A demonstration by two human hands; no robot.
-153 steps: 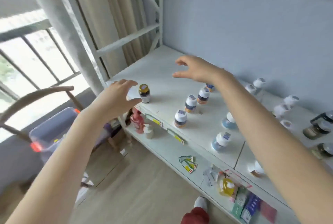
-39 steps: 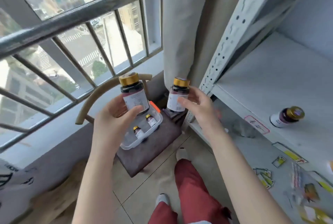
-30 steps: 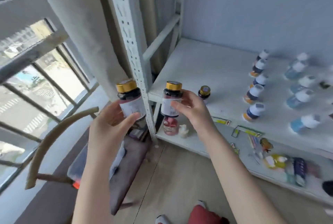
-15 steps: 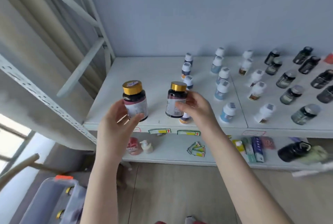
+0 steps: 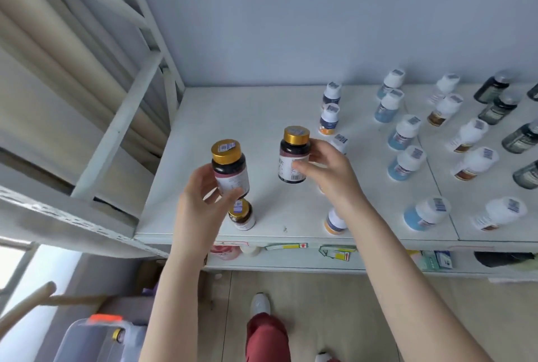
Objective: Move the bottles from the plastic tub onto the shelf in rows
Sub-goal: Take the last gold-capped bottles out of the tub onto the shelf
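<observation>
Both hands are gripping bottles. Left hand (image 5: 201, 196) is curling its thumb and fingers round a gold-capped bottle (image 5: 230, 168) and holding it upright over the front-left part of the shelf (image 5: 247, 111). Right hand (image 5: 329, 172) is pinching a second gold-capped bottle (image 5: 294, 155) at the label, thumb in front and fingers behind. That one is sitting at 2 o'clock from the left one, upright, with a gap between the two.

A third gold-capped bottle (image 5: 241, 214) is standing on the shelf near the front edge, at 6 o'clock from the left hand's bottle and partly hidden by that hand.

At 3 o'clock from the right hand, orange-based bottles (image 5: 329, 117) with white caps are running front to back in a row, the wrist covering some. Blue-based bottles (image 5: 406, 131) are lining up further toward 3 o'clock. Brown-labelled white bottles (image 5: 468, 134) are coming next, and dark bottles (image 5: 497, 108) are standing at the right edge of the frame.

The plastic tub (image 5: 96, 341) is sitting low at 7 o'clock in the frame, with one gold cap (image 5: 118, 335) showing inside.

The lower shelf (image 5: 291, 264) is holding small packets and a pink item, too blurred to name. A red trouser leg (image 5: 266, 335) is showing at 6 o'clock over the wood floor.
</observation>
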